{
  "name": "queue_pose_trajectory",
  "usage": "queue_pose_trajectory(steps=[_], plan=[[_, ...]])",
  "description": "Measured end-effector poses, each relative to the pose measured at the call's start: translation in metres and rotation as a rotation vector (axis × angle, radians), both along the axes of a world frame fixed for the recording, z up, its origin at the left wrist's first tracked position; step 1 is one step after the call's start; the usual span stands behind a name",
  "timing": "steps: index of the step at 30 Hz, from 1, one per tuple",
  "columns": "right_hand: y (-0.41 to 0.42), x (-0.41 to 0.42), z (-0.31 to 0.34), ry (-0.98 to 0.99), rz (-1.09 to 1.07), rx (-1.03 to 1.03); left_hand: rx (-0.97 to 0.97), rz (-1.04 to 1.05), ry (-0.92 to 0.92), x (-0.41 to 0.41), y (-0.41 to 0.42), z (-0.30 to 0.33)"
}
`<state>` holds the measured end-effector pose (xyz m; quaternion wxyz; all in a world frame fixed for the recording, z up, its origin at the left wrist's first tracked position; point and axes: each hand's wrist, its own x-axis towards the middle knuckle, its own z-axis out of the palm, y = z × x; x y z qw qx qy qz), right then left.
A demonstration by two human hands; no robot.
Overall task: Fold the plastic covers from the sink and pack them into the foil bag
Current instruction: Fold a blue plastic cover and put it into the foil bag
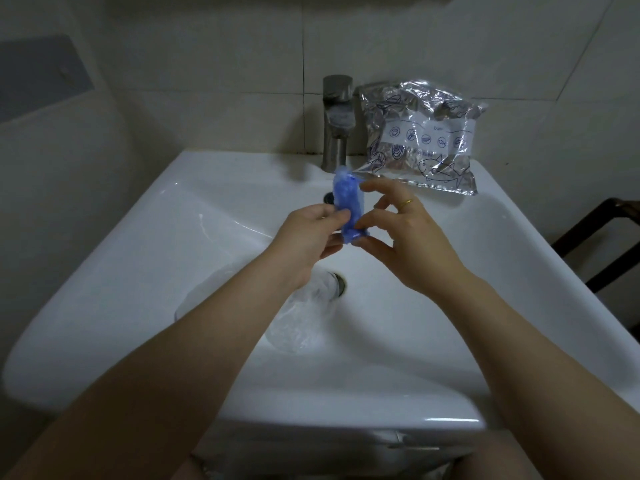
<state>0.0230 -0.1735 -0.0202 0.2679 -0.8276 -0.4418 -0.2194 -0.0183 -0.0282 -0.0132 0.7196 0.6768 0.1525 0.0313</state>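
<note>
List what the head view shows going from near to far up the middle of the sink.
Near rim of the sink → clear plastic cover lying in the basin over the drain → folded blue cover held by left hand and right hand → faucet with the foil bag beside it.

A glossy white ceramic sink [194, 237] catches the light beneath a brushed, dull metal tap [337, 123]. Beside it, a crinkled, shiny foil bag [420, 136] (a matt white label across it). Thin blue plastic cover [348, 206], folded; clear filmy plastic [298, 323] in the basin.
</note>
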Motion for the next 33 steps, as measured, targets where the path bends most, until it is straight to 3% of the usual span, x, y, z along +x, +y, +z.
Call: queue_pose_trajectory(steps=[7, 12, 17, 22, 33], plan=[[0.002, 0.002, 0.0, 0.329, -0.086, 0.331, 0.065, -0.087, -0.03, -0.001, -0.002, -0.002], [0.001, 0.002, 0.001, 0.342, -0.115, 0.349, 0.013, -0.191, 0.0, -0.003, -0.005, 0.002], [-0.005, 0.009, -0.003, 0.168, -0.142, 0.206, 0.005, -0.206, -0.019, -0.004, -0.008, 0.005], [-0.014, 0.008, 0.006, 0.072, -0.045, 0.022, -0.134, -0.123, -0.019, -0.007, -0.006, 0.011], [-0.008, 0.008, 0.0, 0.009, -0.009, -0.182, 0.213, 0.031, 0.005, -0.004, -0.003, 0.0]])
